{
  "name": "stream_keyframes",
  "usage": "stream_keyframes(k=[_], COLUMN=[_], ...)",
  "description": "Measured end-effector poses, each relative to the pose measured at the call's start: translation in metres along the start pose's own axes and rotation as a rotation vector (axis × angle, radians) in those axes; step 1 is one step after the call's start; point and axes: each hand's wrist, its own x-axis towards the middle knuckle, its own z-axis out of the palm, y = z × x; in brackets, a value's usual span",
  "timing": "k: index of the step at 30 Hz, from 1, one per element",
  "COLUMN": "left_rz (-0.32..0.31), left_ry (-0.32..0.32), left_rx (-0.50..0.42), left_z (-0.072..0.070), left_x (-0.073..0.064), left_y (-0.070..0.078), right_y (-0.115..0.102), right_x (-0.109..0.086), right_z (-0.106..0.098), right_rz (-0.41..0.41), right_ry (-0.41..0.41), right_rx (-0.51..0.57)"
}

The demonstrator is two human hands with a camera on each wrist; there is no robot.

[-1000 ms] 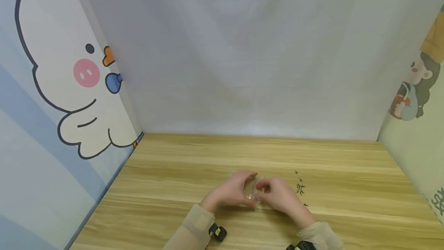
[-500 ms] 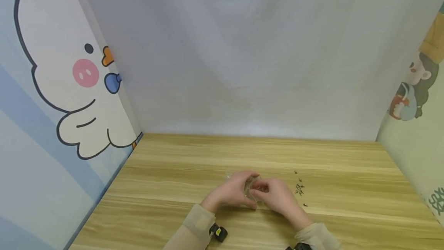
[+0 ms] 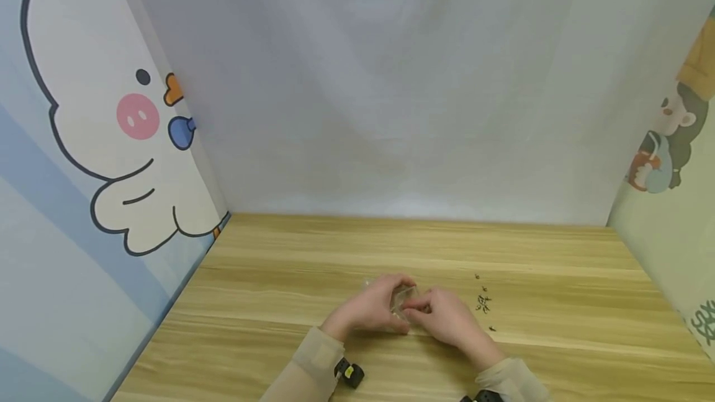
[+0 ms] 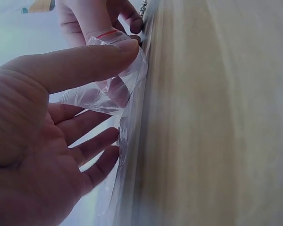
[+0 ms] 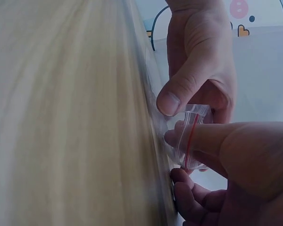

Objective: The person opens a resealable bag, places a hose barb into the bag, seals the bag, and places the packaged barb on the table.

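A small clear zip bag [image 3: 400, 303] with a red seal line is between the hands, low over the wooden table. My left hand [image 3: 373, 306] holds it from the left; in the left wrist view the thumb [image 4: 89, 63] lies across the plastic [image 4: 137, 70]. From the right, my right hand [image 3: 447, 316] reaches fingers through the mouth of the bag, past the red line, as the right wrist view shows at the bag's edge [image 5: 199, 110]. Its other fingers [image 5: 193, 197] are curled below. I cannot tell whether the inserted fingers pinch anything.
Several small dark metal pieces, like screws [image 3: 483, 304], lie scattered on the table [image 3: 313, 253] right of the hands. More clear plastic [image 3: 367, 281] shows behind the left hand. A grey-white backdrop [image 3: 391, 110] stands at the far edge, with printed panels at both sides.
The right hand's fingertips have moved slightly left, into the bag's mouth. The left hand keeps its hold in nearly the same place. The metal pieces have not moved.
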Motion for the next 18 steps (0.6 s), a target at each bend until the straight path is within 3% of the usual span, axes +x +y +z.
stream_keyframes(k=[10, 18], left_rz=[0.050, 0.015], left_ry=[-0.012, -0.022], left_rx=[0.000, -0.039], left_z=[-0.0026, -0.0048], left_x=[-0.0004, -0.0007], left_y=[-0.0038, -0.0085], right_y=[-0.0026, -0.0061], right_x=[-0.0013, -0.0047], right_z=[0.0016, 0.0030], right_rz=[-0.017, 0.048], right_ry=[0.007, -0.013], right_rx=[-0.077, -0.043])
